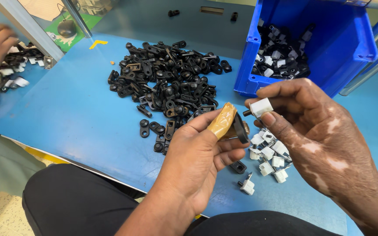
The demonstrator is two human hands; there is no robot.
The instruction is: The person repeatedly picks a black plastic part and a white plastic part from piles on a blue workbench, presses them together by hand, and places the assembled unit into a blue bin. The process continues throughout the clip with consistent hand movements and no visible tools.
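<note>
Black plastic link [240, 127] sat pinched in the left hand [197, 161], its thumb taped. At two o'clock, the right hand [316, 126] closed fingertips on a white clip [260, 107].

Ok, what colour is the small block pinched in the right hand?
White, with a dark pin at one end; the small block shows in the head view, in the right hand.

The left hand [197, 153], its thumb wrapped in tan tape, is pinching a black bracket [240, 128]. The right hand [311, 126] is holding a white clip [260, 107] just above that bracket. A heap of black brackets [171, 83] is lying left of the blue bin [329, 57], and white clips [267, 157] are lying below it on the blue table [75, 113].
</note>
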